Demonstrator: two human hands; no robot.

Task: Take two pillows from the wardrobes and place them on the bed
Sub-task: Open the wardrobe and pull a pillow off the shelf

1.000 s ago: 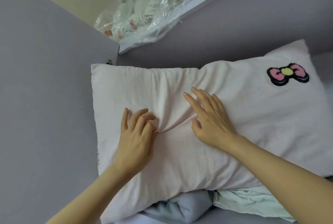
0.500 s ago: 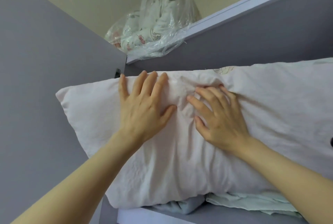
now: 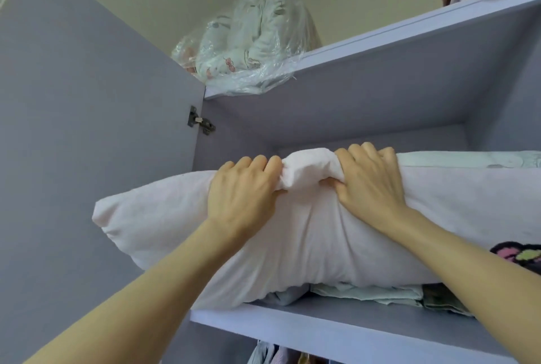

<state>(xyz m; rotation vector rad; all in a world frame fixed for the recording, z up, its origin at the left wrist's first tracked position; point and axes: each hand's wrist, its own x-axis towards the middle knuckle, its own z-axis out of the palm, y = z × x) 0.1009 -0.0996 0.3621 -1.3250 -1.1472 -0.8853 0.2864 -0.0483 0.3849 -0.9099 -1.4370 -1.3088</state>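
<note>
Both hands, flat on the pillow (image 3: 307,235) half a second ago, have slid up to its top edge and closed, bunching a fold of cover between them. The left hand (image 3: 243,191) and right hand (image 3: 369,182) each grip that fold with fingers curled over it. The pillow lies on the wardrobe shelf (image 3: 336,328), its left end jutting past the shelf toward the open door (image 3: 87,129). It rests on folded linens (image 3: 366,292). A second pillow (image 3: 468,159) lies behind. A plastic bag (image 3: 248,42) sits on top.
</note>
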